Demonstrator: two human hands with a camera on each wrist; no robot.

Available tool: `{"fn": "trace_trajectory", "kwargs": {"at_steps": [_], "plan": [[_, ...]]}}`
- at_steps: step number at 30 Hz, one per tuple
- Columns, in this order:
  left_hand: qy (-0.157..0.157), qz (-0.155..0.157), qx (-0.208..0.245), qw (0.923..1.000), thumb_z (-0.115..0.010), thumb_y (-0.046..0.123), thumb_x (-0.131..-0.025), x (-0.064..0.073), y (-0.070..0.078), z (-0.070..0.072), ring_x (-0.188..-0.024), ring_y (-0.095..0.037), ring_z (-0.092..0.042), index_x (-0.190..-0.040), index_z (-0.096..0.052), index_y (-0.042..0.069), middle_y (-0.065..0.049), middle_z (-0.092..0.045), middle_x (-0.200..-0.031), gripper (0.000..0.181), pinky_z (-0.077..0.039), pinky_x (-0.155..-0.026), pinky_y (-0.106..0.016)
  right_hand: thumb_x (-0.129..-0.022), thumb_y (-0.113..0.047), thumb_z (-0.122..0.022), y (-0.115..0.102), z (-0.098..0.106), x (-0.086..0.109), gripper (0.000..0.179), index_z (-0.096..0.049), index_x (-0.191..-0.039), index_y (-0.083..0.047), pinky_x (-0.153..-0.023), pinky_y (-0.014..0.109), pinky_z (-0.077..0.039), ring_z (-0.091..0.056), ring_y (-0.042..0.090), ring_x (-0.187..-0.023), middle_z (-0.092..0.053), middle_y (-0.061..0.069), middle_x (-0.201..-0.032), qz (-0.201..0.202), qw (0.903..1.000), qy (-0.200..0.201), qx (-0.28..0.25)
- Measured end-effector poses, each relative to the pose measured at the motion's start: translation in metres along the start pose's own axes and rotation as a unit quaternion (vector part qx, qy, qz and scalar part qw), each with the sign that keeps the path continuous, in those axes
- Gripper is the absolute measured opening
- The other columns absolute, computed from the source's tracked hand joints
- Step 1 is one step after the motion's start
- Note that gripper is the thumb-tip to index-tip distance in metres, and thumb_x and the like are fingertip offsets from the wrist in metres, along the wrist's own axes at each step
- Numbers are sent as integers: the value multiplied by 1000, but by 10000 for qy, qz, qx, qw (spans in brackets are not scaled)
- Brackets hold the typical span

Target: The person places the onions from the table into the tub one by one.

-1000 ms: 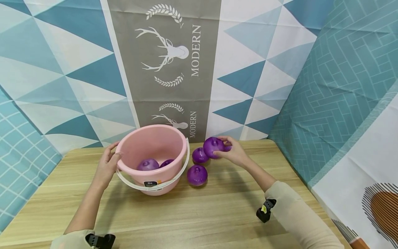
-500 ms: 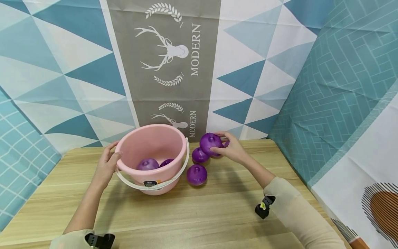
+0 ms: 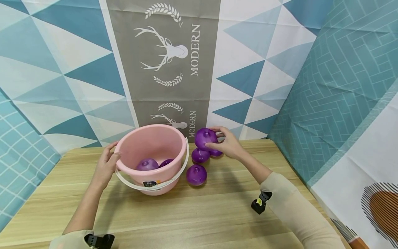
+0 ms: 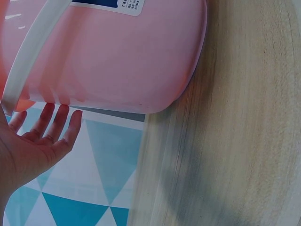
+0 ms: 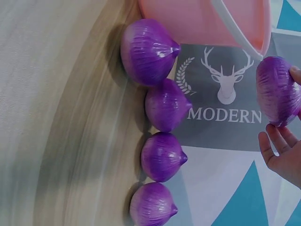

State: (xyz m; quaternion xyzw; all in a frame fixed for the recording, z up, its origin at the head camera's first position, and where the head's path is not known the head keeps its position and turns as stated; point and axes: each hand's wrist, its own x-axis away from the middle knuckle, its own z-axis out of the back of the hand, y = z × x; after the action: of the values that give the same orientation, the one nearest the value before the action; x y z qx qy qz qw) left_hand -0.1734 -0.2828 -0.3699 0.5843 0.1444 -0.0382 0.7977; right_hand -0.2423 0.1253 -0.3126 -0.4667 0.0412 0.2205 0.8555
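Note:
A pink bucket (image 3: 155, 148) with a white handle (image 3: 152, 187) stands on the table. My left hand (image 3: 107, 164) holds its rim at the left, with fingers against the outer wall in the left wrist view. Two purple onions, one pale (image 3: 147, 164) and one darker (image 3: 166, 162), lie inside. My right hand (image 3: 228, 143) grips another purple onion (image 3: 205, 138), raised above the table to the right of the bucket. Below it sit more onions: one nearest the front (image 3: 197, 175), one behind it (image 3: 200, 155) and one partly hidden (image 3: 216, 152). The right wrist view shows several onions (image 5: 163, 156) in a row.
The wood-grain table (image 3: 192, 214) reaches forward to a patterned cloth backdrop (image 3: 242, 86). Teal cloth (image 3: 335, 97) hangs at the right side. Each sleeve carries a black wrist camera, the right one (image 3: 260, 203) above the table.
My right hand has lifted the gripped onion and carried it left, towards the bucket. An onion behind it has come more into view. The left hand and bucket stay in place.

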Motion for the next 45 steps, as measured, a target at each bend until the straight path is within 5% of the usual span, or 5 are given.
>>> {"fn": "trace_trajectory", "kwargs": {"at_steps": [45], "plan": [[-71, -145, 78, 9998, -42, 21, -98, 1, -1, 1, -73, -1, -62, -142, -31, 8, 21, -55, -97, 47, -55, -57, -19, -76, -29, -78, -47, -25, -26, 59, -52, -128, -18, -87, 37, -53, -53, 24, -112, -51, 3, -129, 561, 9980, -250, -116]]}}
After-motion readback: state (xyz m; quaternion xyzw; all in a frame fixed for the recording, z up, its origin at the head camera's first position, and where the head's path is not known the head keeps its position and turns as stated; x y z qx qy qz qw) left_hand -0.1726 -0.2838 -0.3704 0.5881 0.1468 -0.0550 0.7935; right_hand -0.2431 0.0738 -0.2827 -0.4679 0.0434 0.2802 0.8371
